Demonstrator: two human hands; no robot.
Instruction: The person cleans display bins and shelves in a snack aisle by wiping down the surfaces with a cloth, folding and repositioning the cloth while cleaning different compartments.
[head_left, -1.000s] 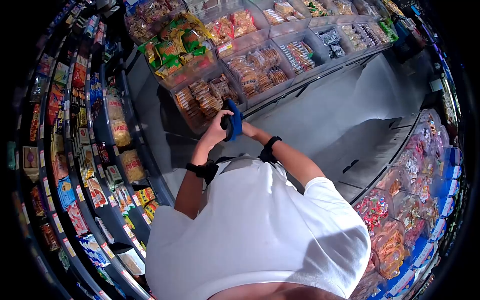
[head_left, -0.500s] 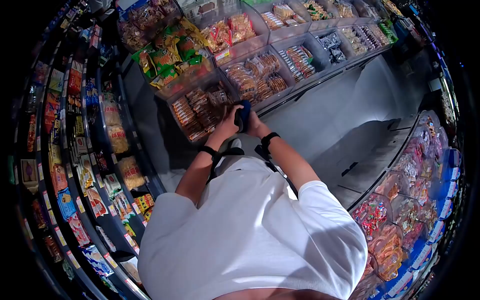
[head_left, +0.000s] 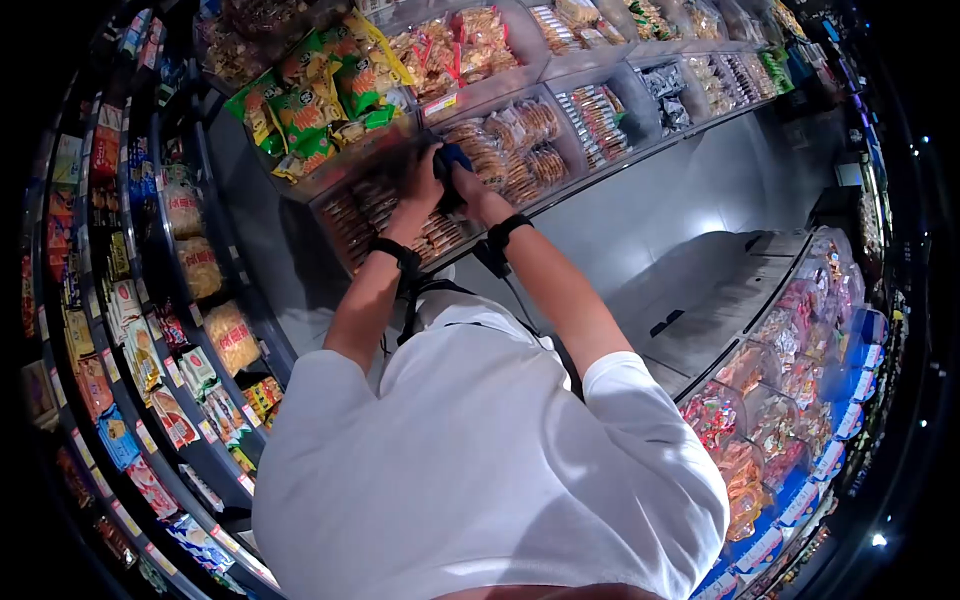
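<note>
My left hand and my right hand are close together over the front bin of wrapped snacks. Between them is a dark blue, soft-looking thing, its kind too dark to make out. Fingers of both hands curl around it, partly hidden by the backs of the hands. Just right of my right hand lie bagged round biscuits in the adjoining clear bin. Each wrist wears a black band.
Green and yellow snack bags fill a bin ahead on the left. Shelves of packaged food curve along my left side. Bins of wrapped sweets stand on the right, with grey floor between.
Both hands, with the dark blue thing, have moved forward and left, farther over the front bin. My view has shifted slightly, and my body is nearer the bins.
</note>
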